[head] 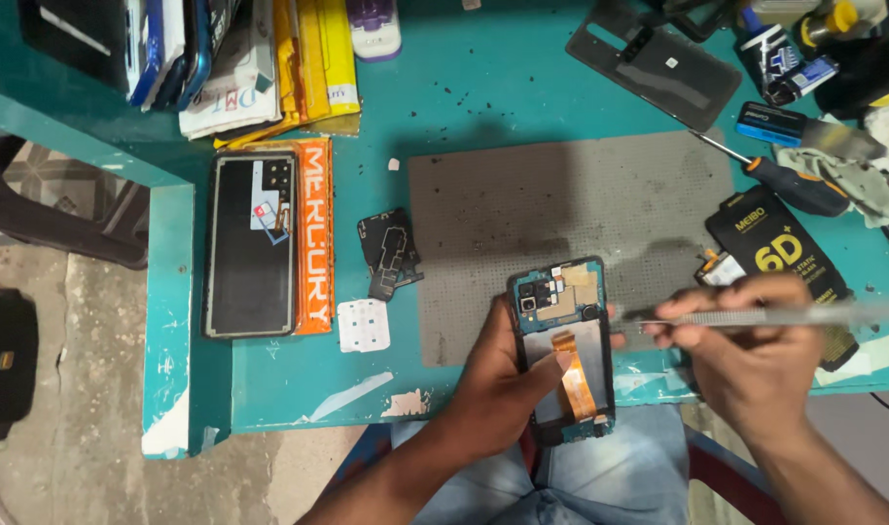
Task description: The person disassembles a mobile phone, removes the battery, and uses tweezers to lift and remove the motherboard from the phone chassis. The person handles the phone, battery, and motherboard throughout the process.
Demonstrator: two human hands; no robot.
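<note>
At desk [483, 97] front edge: opened phone [561, 340] steadied on grey mat [561, 214], left hand [498, 394] clasping its side, thumb on orange flex cable [571, 374]. Right hand [756, 345] pinching metal tweezers [746, 317]. Probably mid-disassembly; next calls for fine tip placement.

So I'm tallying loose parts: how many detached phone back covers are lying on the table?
2. One back cover lies at the left on an orange package; another back cover lies at the top right. More may be hidden in the stack at top left.
</note>
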